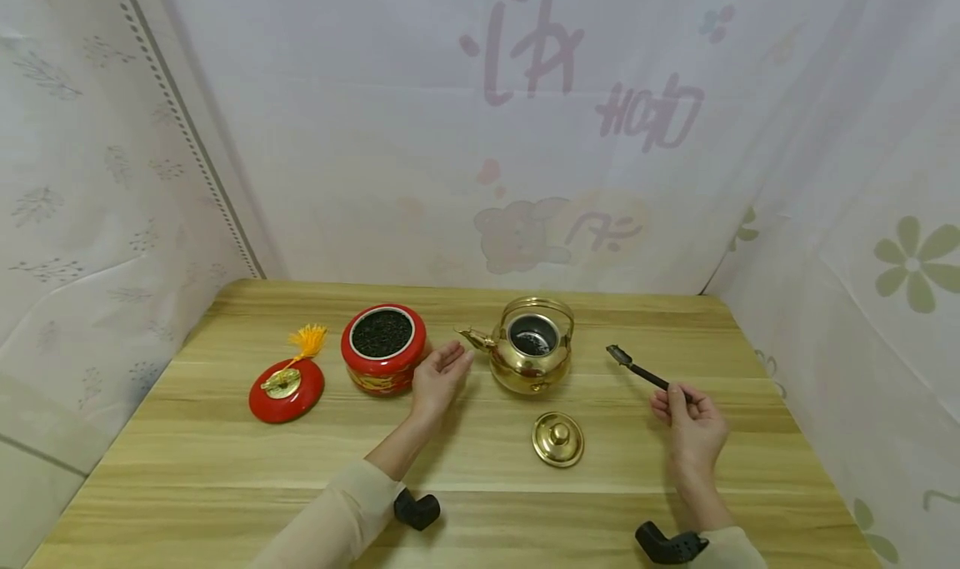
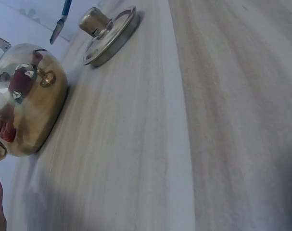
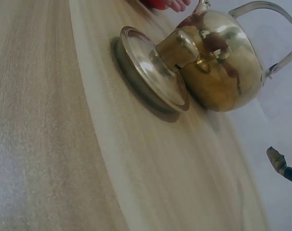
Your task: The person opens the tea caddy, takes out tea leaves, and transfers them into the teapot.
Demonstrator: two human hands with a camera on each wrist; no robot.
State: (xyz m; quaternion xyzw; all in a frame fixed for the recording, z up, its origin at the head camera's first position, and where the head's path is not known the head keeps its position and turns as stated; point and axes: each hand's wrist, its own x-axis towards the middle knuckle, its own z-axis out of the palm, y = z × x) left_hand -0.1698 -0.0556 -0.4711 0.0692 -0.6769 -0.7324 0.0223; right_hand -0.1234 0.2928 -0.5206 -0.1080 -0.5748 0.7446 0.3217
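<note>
My right hand (image 1: 693, 436) pinches the black handle of a small tea scoop (image 1: 647, 374), its narrow head pointing to the far left, right of the teapot. A gold teapot (image 1: 513, 371) with a raised handle stands uncovered, its spout toward the left. Between that spout and a red jar (image 1: 360, 371) my left hand (image 1: 437, 386) is held with fingers loosely extended and nothing in them, its fingertips close below the spout. Dark loose tea leaves (image 1: 382, 333) fill the open jar. In the right wrist view the scoop's head (image 3: 276, 160) shows at the right edge.
The gold teapot lid (image 1: 558, 440) lies knob up in front of the teapot. On the left is the red jar lid (image 1: 264, 402) with a gold ornament and a yellow tassel (image 1: 307, 341). Printed cloth (image 1: 375, 177) hangs behind the wooden table (image 1: 480, 519).
</note>
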